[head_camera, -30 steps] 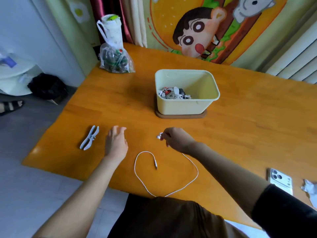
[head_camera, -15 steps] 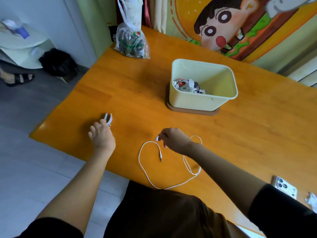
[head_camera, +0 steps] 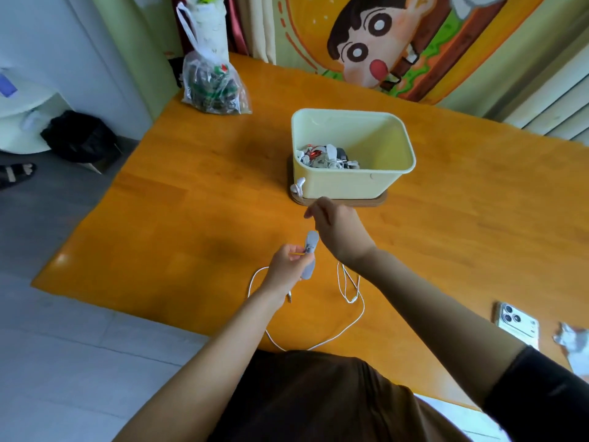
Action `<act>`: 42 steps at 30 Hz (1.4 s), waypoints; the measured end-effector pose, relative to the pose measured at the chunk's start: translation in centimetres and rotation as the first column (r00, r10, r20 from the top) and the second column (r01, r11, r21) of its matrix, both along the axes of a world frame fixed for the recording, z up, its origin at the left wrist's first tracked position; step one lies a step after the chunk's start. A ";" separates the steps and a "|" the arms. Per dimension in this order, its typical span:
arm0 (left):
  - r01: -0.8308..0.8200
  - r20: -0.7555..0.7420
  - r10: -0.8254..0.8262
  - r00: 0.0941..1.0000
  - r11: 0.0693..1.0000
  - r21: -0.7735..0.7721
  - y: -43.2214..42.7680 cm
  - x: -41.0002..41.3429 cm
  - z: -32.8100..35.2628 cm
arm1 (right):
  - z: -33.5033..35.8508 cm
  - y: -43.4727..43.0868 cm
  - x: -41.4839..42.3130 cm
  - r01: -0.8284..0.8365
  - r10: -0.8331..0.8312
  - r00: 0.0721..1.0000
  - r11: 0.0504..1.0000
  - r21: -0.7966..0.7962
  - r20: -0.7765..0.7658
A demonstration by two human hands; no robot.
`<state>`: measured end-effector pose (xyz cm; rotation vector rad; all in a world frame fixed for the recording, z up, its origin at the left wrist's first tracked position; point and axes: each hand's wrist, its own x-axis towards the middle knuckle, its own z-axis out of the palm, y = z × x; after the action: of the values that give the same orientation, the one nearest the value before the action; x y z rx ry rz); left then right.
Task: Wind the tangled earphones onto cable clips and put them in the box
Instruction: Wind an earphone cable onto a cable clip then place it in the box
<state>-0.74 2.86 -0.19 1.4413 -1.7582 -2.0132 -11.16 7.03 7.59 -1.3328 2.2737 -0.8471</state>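
White earphones lie in a loose loop on the orange table near its front edge, the plug close to my left wrist. My left hand grips a pale grey cable clip upright above the loop. Just beyond it my right hand is raised and pinched on the earphones' upper end. The cable runs down from under that wrist, and the earbuds show by the box's near-left corner. The pale yellow box stands on a brown mat and holds several wound earphones.
A clear plastic bag of dark items sits at the table's far left corner. A white phone and crumpled paper lie at the near right. The table's left edge drops to a grey floor.
My left hand reached left, took the cable clip off the table and brought it to the middle. My right hand rose toward the box with the earphone end, drawing the cable up.
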 end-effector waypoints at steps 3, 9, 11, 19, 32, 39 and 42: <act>-0.059 -0.089 0.071 0.993 0.990 0.129 0.4 -0.6 0.9 | -1.2 2.1 -0.6 -0.016 0.018 1.000 0.978 0.208 -0.011; -0.072 -0.100 0.099 0.990 0.967 0.243 0.8 -1.2 1.8 | -2.4 5.1 -1.3 0.009 -0.013 1.000 0.952 0.306 0.009; -0.078 -0.120 0.116 0.986 0.957 0.279 1.0 -1.3 1.9 | -2.6 5.5 -1.5 0.023 -0.027 1.000 0.945 0.327 0.007; 0.084 -0.214 -0.033 0.976 0.968 0.237 1.5 -1.5 2.7 | -3.3 7.1 -1.8 0.089 -0.112 0.992 0.954 0.287 0.065; 0.127 -0.169 -0.096 0.981 0.975 0.183 2.5 -1.7 2.8 | -3.6 9.4 -1.1 0.173 -0.159 0.984 0.961 0.217 -0.084; 0.116 -0.183 -0.079 0.980 0.973 0.201 3.1 -2.1 3.6 | -3.4 9.8 -0.9 0.198 -0.193 0.980 0.970 0.143 -0.046; 0.185 -0.192 -0.147 0.970 0.963 0.195 3.3 -2.1 3.8 | -3.3 9.9 -1.2 0.199 -0.204 0.979 0.971 0.130 0.025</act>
<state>-2.89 6.12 3.63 1.1533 -1.6855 -2.3962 -12.33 16.88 4.33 -1.0350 2.4178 -0.7692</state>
